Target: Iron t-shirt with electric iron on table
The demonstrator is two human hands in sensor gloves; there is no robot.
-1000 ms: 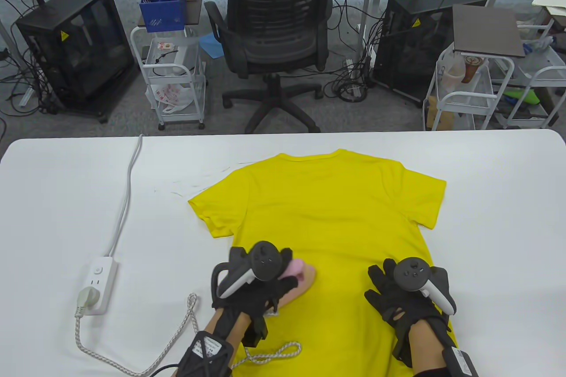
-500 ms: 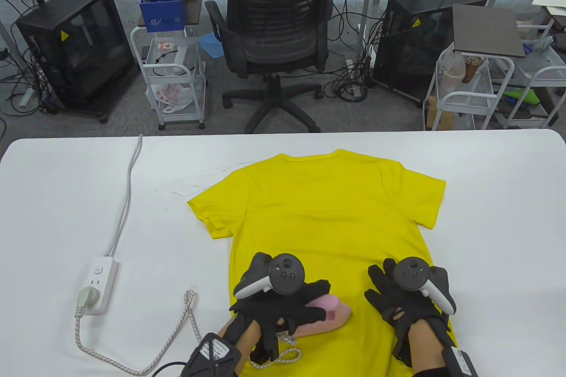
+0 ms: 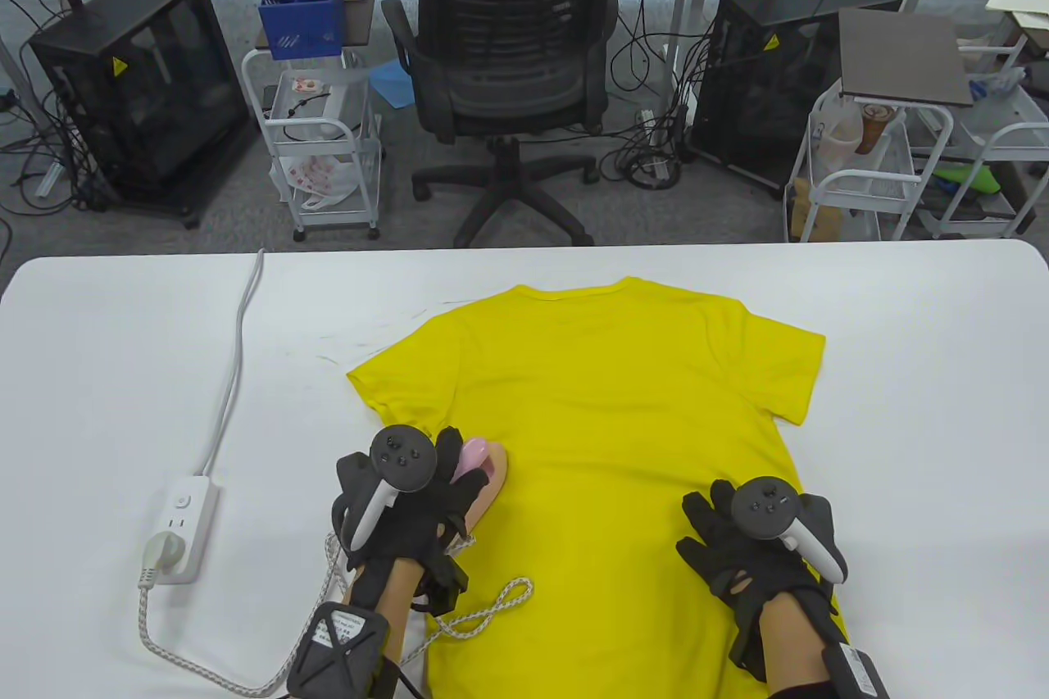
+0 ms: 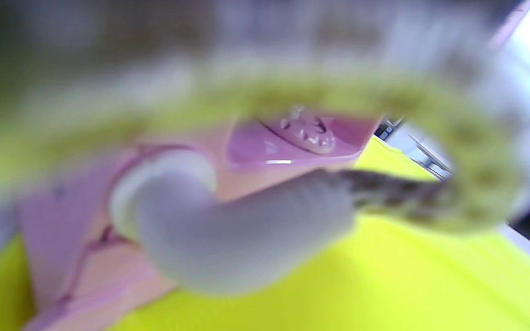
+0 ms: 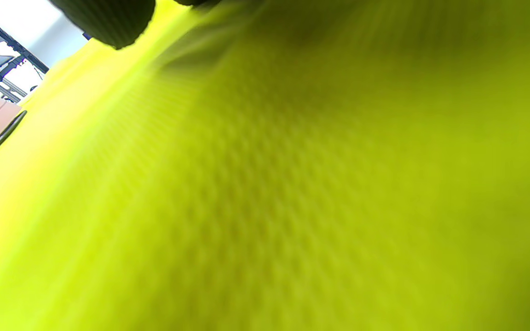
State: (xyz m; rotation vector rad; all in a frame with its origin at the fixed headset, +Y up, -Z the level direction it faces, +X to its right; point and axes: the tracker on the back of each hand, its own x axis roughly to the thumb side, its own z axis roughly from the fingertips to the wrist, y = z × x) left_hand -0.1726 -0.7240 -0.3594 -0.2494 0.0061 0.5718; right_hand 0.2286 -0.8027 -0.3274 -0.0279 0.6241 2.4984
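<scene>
T-shirt [image 3: 606,437], yellow, is lying flat on the white table [image 3: 918,371] with its collar at the far side, and I am pressing the pink iron [image 3: 483,474] onto its near-left edge.

My left hand [image 3: 410,510] is gripping the iron's handle, fingers wrapped over the top, with the iron's nose pointing toward the far side, just near of the left sleeve. My right hand [image 3: 754,560] is resting palm-down with fingers spread on the shirt's near-right part, well apart from the iron. The braided cord [image 3: 483,609] is looping across the shirt's near-left edge behind my left wrist and trailing left over the table to the plug in the white power strip [image 3: 180,531], which is sitting near the table's left side with its own cable running toward the far edge.
</scene>
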